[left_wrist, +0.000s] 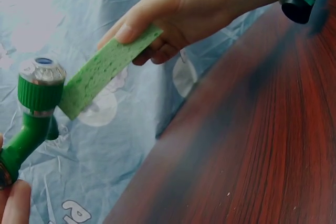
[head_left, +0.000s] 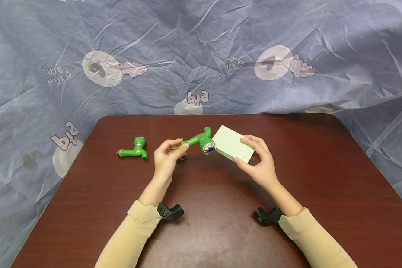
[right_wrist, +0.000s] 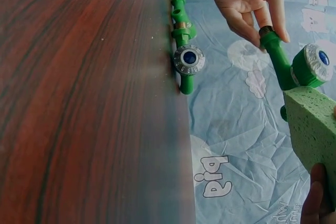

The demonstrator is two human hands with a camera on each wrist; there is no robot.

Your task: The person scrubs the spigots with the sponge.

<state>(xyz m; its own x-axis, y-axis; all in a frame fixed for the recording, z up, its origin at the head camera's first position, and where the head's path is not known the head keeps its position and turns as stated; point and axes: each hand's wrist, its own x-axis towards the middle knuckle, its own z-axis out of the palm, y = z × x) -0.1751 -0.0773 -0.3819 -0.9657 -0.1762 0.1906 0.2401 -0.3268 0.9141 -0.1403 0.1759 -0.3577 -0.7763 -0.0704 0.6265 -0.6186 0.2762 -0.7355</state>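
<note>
My left hand (head_left: 165,160) pinches a green tap (head_left: 195,140) by its threaded inlet end, holding it up over the table. The tap's ribbed green handle, with a silver cap and blue centre, points towards me. Between thumb and fingers my right hand (head_left: 264,169) grips a pale green sponge (head_left: 232,144), tilted. One end of the sponge (left_wrist: 105,72) is right at the tap's handle (left_wrist: 41,90) in the left wrist view. From the right wrist, the sponge (right_wrist: 315,124) overlaps the lower part of the held tap (right_wrist: 278,59).
A second green tap (head_left: 130,152) lies on the left of the dark red wooden table (head_left: 221,208). Another tap (head_left: 182,157) lies partly hidden behind my left hand. A wrinkled blue-grey sheet (head_left: 174,56) hangs behind the table. Both wrists wear black camera mounts (head_left: 170,212).
</note>
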